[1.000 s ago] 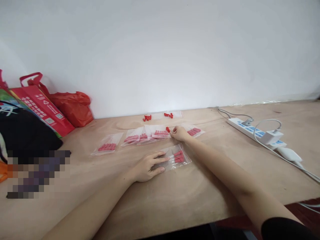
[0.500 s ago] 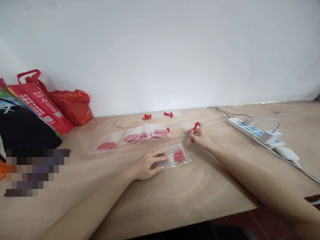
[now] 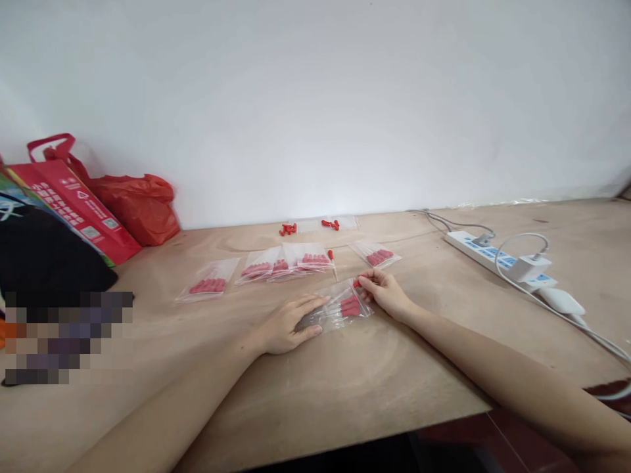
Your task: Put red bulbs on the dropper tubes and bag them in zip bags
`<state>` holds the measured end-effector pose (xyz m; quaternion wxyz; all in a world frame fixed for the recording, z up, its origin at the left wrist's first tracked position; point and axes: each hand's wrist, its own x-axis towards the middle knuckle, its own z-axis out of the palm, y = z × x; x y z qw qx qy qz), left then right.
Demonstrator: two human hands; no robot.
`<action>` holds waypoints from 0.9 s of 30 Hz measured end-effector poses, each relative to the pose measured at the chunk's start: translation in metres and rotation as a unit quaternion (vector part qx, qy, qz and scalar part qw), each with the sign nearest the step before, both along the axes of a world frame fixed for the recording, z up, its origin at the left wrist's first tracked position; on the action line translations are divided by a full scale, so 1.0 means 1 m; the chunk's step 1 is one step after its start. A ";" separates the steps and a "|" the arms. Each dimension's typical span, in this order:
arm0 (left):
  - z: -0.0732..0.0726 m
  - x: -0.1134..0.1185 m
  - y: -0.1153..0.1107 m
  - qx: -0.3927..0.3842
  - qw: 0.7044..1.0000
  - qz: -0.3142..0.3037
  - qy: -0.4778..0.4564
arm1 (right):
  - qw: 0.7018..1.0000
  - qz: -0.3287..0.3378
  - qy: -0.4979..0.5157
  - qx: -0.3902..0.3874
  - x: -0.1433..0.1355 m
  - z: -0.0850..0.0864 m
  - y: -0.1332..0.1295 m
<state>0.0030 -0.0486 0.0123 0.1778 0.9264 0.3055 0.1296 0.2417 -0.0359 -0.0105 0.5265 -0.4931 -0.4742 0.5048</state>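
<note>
My left hand (image 3: 290,324) lies with its fingers stretched out and apart, resting on a clear zip bag (image 3: 329,321) flat on the table. Inside the bag, several red-bulbed droppers (image 3: 350,306) lie side by side. My right hand (image 3: 383,293) pinches another dropper by its red bulb (image 3: 357,283) at the bag's right edge; its tube is hard to make out against the plastic. Just beyond, a single dropper (image 3: 331,256) lies loose, close to overlapping filled bags (image 3: 280,268). Another filled bag (image 3: 377,255) lies behind my right hand.
One more filled bag (image 3: 207,282) lies to the left. Loose red bulbs (image 3: 288,229) and a flat bag (image 3: 348,222) lie near the wall. At right stands a power strip (image 3: 473,249) with chargers and cables. Red shopping bags (image 3: 138,203) and a black bag (image 3: 49,256) crowd the left.
My right hand has come down and left with the dropper, from over the bag at the back right to the bag under my left hand. My left hand has hardly moved.
</note>
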 end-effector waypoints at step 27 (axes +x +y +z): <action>-0.001 0.000 0.001 -0.003 1.000 0.004 0.016 | 0.976 0.087 -0.200 -0.001 0.001 -0.008 0.020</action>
